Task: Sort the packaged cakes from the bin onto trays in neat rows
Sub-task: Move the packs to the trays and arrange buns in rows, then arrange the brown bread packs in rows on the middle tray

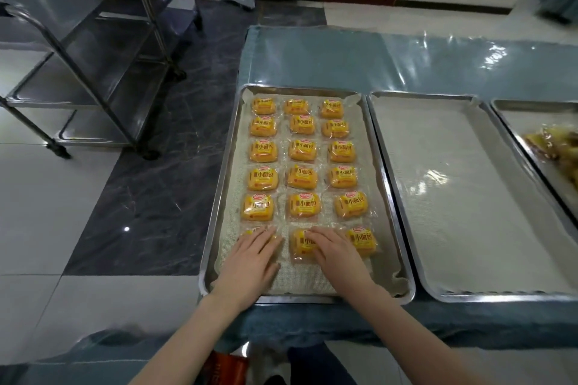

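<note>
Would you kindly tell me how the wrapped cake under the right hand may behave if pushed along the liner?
The wrapped cake looks puffy, so probably light and squashable under the right hand. Its glossy film should slide, though the textured liner may drag. Lying flat, it seems unlikely to roll.

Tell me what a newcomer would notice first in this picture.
The yellow packaged cakes stand out, laid in three neat columns on the left tray. The left hand and the right hand rest flat on cakes in the nearest row. At the far right edge, a loose heap of cakes lies on another tray.
</note>
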`<action>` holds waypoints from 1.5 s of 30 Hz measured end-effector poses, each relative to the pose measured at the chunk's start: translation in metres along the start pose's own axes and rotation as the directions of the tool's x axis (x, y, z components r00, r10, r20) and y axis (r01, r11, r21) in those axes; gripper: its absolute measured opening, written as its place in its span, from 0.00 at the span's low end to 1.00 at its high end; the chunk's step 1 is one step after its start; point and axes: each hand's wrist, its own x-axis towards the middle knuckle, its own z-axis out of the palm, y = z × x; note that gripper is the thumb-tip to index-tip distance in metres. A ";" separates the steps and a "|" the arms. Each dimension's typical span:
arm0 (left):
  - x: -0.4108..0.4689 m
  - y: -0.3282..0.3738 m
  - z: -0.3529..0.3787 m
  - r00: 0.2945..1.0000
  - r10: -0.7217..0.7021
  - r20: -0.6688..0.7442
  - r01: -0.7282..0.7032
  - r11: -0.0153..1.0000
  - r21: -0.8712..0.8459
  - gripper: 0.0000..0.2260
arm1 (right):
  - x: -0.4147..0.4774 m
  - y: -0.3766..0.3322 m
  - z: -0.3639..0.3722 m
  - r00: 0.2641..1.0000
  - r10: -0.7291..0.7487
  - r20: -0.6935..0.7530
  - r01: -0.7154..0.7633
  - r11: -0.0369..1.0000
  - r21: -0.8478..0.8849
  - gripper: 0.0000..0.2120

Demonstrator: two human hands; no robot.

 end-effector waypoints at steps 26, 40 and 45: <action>0.151 0.235 -0.012 0.997 -0.020 -0.073 0.026 0.996 0.084 0.15 | -0.095 0.222 -0.155 0.991 0.092 -0.097 -0.100 0.992 -0.076 0.20; 0.348 0.537 0.043 0.954 0.300 -0.012 -0.300 0.954 0.013 0.17 | -0.219 0.482 -0.331 0.863 0.412 -0.291 -0.479 0.851 -0.214 0.20; 0.420 0.609 0.073 0.953 0.304 0.001 -0.301 0.942 -0.147 0.19 | -0.217 0.564 -0.369 0.797 0.501 -0.339 -0.578 0.795 -0.185 0.22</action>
